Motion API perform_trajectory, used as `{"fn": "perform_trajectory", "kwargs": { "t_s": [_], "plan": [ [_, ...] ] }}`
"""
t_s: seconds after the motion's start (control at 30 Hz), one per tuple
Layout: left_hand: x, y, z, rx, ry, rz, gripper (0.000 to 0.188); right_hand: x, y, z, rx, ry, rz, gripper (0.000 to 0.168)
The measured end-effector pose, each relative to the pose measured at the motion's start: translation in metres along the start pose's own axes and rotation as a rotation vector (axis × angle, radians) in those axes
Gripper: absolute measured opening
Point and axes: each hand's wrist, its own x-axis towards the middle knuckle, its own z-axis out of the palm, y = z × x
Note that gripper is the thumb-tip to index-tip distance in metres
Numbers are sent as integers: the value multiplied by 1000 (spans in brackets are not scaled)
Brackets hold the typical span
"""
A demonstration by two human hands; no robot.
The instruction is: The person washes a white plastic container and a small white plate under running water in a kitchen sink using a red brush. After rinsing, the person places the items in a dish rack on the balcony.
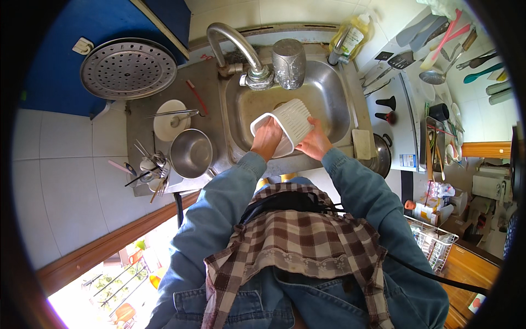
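Over the stainless-steel sink (328,94), a white ribbed plastic container (292,123) is tilted on its side with its mouth toward me. My right hand (315,140) grips its outer wall from the right. My left hand (268,137) reaches in through the mouth; its fingers are hidden inside, so I cannot see whether they hold anything. Behind the container stands a curved metal faucet (240,45), and beside it a dented-looking metal cylinder (289,63) at the sink's back edge. No running water is visible.
Left of the sink are a steel pot (191,154), a white bowl (166,125) with tongs (174,113) across it, and a cluster of cutlery (154,170). A soap bottle (354,35) stands back right. A pale rectangular block (361,144) and a lidded pan (382,155) lie right.
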Motion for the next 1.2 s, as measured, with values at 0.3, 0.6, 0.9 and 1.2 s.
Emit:
{"fn": "perform_trajectory", "kwargs": {
  "t_s": [0.3,0.6,0.9,1.2],
  "plan": [
    [-72,5,11,-315,89,0,37,-5,24,17,-8,35,-86,45],
    [-112,-15,-15,-314,22,8,39,-13,60,49,-26,91,-75,54],
    [-128,5,-39,249,134,-31,30,-8,74,75,19,71,17,65],
    [-148,50,-64,105,63,-359,39,-14,99,91,-205,-156,246,69]
  ]
}}
